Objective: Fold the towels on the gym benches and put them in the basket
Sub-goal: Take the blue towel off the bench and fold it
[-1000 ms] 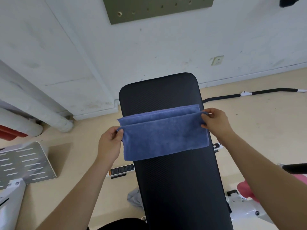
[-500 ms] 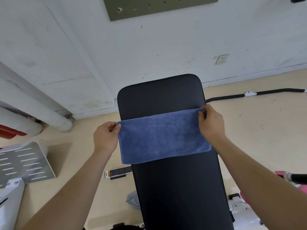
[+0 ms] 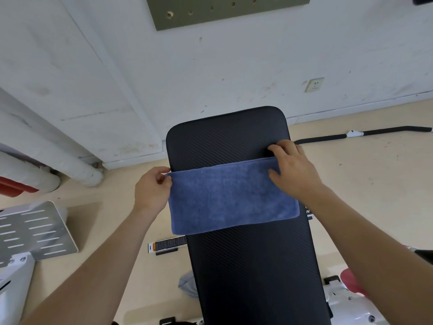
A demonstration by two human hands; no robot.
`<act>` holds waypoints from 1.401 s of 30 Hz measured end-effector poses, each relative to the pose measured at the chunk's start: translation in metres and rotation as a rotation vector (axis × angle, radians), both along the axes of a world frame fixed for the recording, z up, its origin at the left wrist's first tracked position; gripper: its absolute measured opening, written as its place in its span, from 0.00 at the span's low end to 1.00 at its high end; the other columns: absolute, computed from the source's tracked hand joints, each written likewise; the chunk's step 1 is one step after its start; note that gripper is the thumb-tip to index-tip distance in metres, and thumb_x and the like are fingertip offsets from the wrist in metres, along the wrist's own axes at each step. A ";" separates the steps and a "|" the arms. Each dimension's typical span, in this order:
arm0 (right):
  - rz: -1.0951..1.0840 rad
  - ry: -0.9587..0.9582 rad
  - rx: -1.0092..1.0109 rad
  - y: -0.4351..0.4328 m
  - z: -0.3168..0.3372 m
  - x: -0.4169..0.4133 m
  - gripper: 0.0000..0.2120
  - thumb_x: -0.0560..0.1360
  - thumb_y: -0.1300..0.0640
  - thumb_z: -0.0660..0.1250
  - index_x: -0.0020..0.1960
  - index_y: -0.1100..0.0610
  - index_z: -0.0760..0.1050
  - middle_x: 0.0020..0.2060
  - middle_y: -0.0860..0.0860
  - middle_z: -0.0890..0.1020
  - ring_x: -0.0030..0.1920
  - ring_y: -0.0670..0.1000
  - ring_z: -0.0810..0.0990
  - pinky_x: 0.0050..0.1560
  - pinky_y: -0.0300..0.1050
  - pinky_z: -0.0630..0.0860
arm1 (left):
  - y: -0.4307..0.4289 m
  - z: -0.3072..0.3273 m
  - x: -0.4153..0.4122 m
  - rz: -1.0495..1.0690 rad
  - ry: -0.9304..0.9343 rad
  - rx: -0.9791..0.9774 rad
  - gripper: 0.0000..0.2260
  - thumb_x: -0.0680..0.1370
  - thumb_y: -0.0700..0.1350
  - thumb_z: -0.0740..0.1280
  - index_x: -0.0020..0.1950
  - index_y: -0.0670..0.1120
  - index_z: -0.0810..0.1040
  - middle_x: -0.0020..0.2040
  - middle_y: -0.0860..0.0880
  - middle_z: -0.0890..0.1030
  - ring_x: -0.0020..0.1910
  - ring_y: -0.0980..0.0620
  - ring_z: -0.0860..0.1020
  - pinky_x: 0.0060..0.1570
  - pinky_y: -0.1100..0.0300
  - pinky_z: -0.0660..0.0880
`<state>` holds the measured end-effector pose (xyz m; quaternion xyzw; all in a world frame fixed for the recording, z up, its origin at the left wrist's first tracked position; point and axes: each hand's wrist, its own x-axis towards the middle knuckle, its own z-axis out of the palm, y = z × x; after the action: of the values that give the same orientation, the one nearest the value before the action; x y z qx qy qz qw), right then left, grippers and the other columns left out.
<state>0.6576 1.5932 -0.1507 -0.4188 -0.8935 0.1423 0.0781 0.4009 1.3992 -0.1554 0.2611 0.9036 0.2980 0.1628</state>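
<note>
A blue towel (image 3: 229, 198), folded into a wide strip, lies across the black padded gym bench (image 3: 253, 266). My left hand (image 3: 152, 186) pinches the towel's upper left corner at the bench's left edge. My right hand (image 3: 293, 170) rests flat on the towel's upper right end, fingers spread and reaching over the top edge onto the bench pad. No basket is in view.
A white wall stands just beyond the bench's far end, with pipes (image 3: 46, 165) along its base at left. A perforated metal plate (image 3: 35, 233) lies on the floor at left. A black bar (image 3: 375, 132) lies on the floor at right, white and pink equipment (image 3: 346, 292) at lower right.
The upper layer has been brought down so the towel is one even strip. My right hand has let go of its corner and now lies flat on the towel.
</note>
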 end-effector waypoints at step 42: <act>-0.198 0.190 -0.025 -0.003 0.013 -0.006 0.26 0.69 0.66 0.65 0.66 0.52 0.72 0.61 0.58 0.70 0.58 0.60 0.70 0.52 0.50 0.73 | -0.034 -0.042 0.209 -1.094 0.102 -0.169 0.13 0.79 0.41 0.62 0.64 0.48 0.73 0.54 0.47 0.76 0.52 0.50 0.76 0.53 0.56 0.76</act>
<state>0.6519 1.5904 -0.1380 -0.4903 -0.8346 0.1841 0.1709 0.6102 1.3650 -0.1973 0.6925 0.6637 0.0835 0.2701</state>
